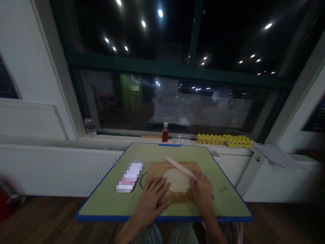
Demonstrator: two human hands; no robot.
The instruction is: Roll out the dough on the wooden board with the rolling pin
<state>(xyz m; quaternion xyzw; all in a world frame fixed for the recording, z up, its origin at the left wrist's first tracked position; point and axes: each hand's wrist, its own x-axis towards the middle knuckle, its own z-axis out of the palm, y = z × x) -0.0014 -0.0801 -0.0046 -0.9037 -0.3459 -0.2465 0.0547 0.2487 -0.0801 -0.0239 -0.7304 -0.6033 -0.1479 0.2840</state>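
A round, flat sheet of pale dough [176, 179] lies on a wooden cutting board [154, 168]. My left hand [155, 193] rests over the board's left side with fingers stretched out, its fingertips at the dough's left edge. On the right, my right hand [201, 189] is closed around the near end of a wooden rolling pin [177, 165]. The pin slants across the dough's upper right, its far end past the board's back edge. A curved metal handle [142, 181] shows at the board's left side.
The board sits on a green table with a blue rim [101, 200]. A blurred-out sheet or packet [130, 177] lies at its left. On the windowsill stand a red bottle [165, 133], a clear bottle [90, 127] and yellow egg trays [224, 140]. A grey cloth [275, 154] hangs at right.
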